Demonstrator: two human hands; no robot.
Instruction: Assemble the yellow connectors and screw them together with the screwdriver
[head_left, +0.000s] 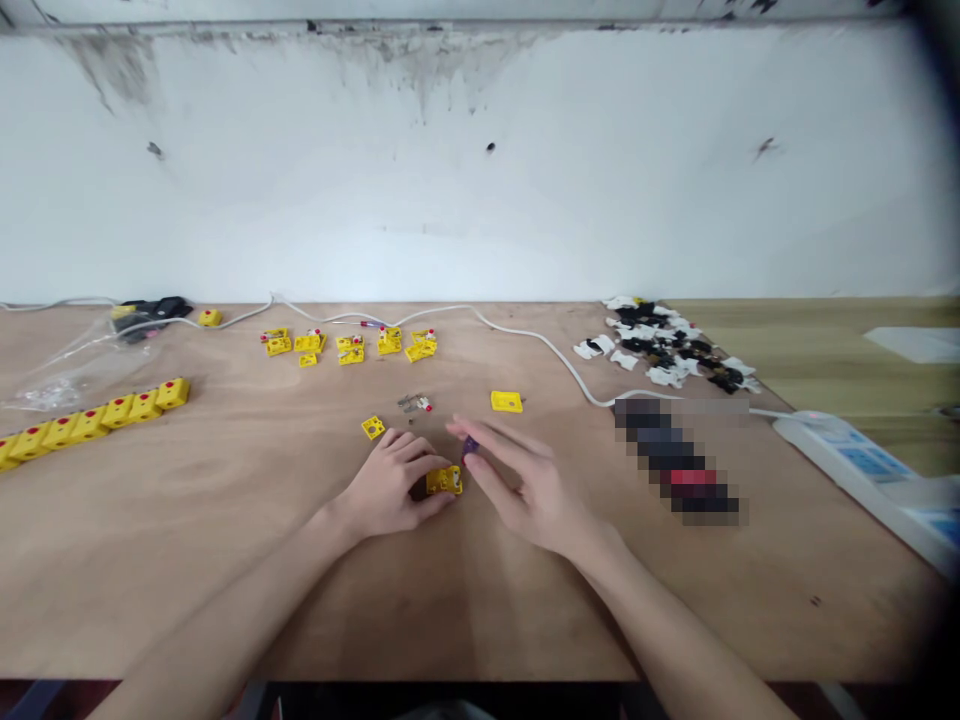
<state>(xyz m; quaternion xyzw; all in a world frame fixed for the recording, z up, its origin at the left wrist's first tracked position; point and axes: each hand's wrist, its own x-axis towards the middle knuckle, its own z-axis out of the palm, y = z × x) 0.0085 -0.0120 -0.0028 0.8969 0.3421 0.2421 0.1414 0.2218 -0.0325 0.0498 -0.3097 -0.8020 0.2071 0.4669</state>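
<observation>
My left hand (397, 482) rests on the table with thumb and fingers closed around a small open yellow plastic housing (444, 481). Small parts show inside it. Just right of the housing, my right hand (529, 485) pinches a small dark purple piece (470, 445) with a red spot at its lower end; its exact kind is unclear. Beyond the left fingertips lies a yellow cover piece (373, 428). Small metal pieces and a red-tipped part (425, 403) lie past the hands, with a shallow yellow cover (506, 401) to their right.
Several opened yellow housings (350, 350) stand along the back near a white cable (517, 330). A row of yellow boxes with red buttons (90, 424) is at left, by a plastic bag (60, 385). Black-and-white pieces (667, 345) and a power strip (862, 470) lie right.
</observation>
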